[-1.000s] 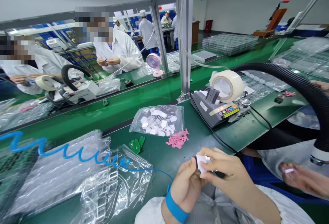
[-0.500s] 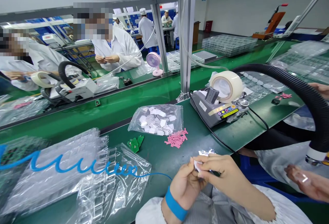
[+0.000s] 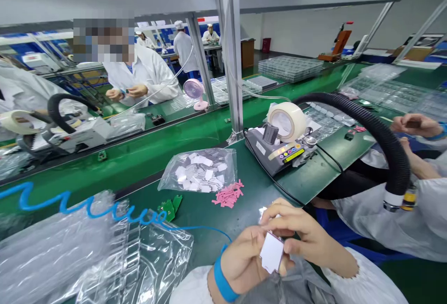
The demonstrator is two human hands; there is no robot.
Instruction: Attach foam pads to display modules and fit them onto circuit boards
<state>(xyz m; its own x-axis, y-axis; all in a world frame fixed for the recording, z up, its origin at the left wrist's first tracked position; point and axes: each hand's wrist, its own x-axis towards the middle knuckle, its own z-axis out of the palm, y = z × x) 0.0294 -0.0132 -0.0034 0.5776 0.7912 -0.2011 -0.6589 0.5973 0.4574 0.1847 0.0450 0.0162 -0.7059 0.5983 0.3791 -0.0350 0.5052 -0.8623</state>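
Note:
A small flat white piece [image 3: 271, 252] with a notched lower edge and a thin dark rim is held over my lap, its white face towards me. My left hand [image 3: 242, 257], with a blue wrist strap [image 3: 223, 278], grips it from the left and from behind. My right hand [image 3: 302, 229] closes on its upper right side, thumb against the edge. Just beyond my fingers a shiny scrap [image 3: 261, 212] shows on the bench, partly covered. Pink strips [image 3: 227, 195] lie in a heap ahead, next to a clear bag of white pieces [image 3: 200, 171]. Green circuit boards [image 3: 169, 208] rest to the left.
A grey device [image 3: 274, 150] carries a tape roll [image 3: 287, 121]. A black hose [image 3: 370, 118] arches on the right, near a co-worker's hands [image 3: 415, 127]. Clear plastic trays [image 3: 63, 248] and a coiled blue cord [image 3: 115, 211] occupy the left. A metal post [image 3: 228, 62] rises behind.
The white piece has turned so its broad face shows, where fingers mostly covered it before. My right hand has shifted along its edge. The whole view has swung right.

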